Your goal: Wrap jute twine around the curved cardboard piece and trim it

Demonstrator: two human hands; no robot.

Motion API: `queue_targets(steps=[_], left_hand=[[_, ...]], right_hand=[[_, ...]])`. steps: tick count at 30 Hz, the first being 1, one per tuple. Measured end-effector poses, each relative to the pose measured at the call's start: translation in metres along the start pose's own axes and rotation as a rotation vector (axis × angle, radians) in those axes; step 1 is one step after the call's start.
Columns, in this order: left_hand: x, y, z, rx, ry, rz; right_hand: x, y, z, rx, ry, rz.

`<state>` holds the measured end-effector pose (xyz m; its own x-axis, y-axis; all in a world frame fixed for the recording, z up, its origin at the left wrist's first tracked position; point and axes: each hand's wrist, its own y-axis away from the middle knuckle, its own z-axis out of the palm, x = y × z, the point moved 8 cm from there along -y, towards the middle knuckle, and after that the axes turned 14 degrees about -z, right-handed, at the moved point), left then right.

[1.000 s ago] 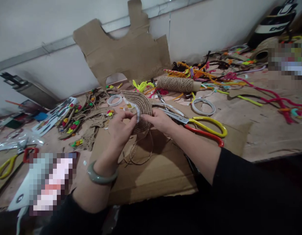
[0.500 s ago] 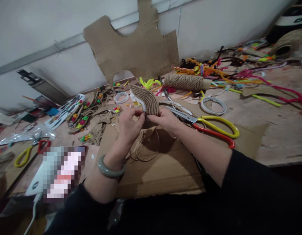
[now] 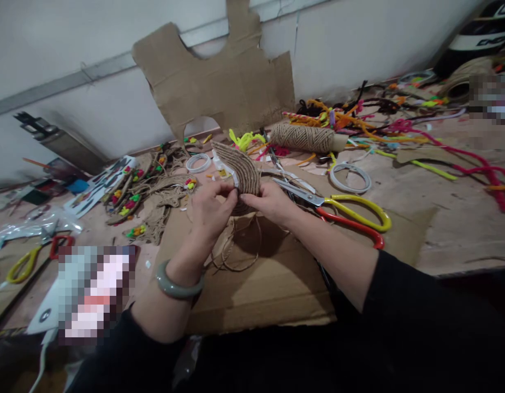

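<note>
Twine piece (image 3: 242, 166) in fingers (image 3: 252, 202), container (image 3: 465, 43) beyond

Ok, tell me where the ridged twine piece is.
In the head view, the ridged twine piece is near the middle, held by both hands, with scissors to its right and the upright cardboard cutout behind it.

A craft workshop: the counter (image 3: 461, 224) carries a twine spool (image 3: 303, 137), tangled bright cords (image 3: 343, 118) to its right, scissors (image 3: 320, 201) in front, and perhaps, dimly, another spool (image 3: 465, 71) farther right.
</note>
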<state>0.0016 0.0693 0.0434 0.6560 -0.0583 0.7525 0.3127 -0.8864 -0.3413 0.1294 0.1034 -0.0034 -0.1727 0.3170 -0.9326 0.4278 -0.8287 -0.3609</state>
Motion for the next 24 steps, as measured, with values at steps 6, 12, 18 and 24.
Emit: queue_targets(steps=[6,12,18,24], left_hand=[[0.004,0.001,0.0,-0.011,0.013,0.002],[0.001,0.0,-0.001,0.002,-0.012,0.005],[-0.001,-0.001,-0.001,0.021,-0.036,-0.001],[0.001,0.0,-0.003,0.057,-0.048,-0.014]], right_hand=[[0.0,-0.002,0.001,-0.023,0.037,-0.011],[-0.002,-0.002,0.001,-0.029,0.138,-0.04],[-0.008,-0.002,0.001,-0.052,0.253,-0.087],[-0.012,-0.002,0.004,-0.089,0.278,-0.075]])
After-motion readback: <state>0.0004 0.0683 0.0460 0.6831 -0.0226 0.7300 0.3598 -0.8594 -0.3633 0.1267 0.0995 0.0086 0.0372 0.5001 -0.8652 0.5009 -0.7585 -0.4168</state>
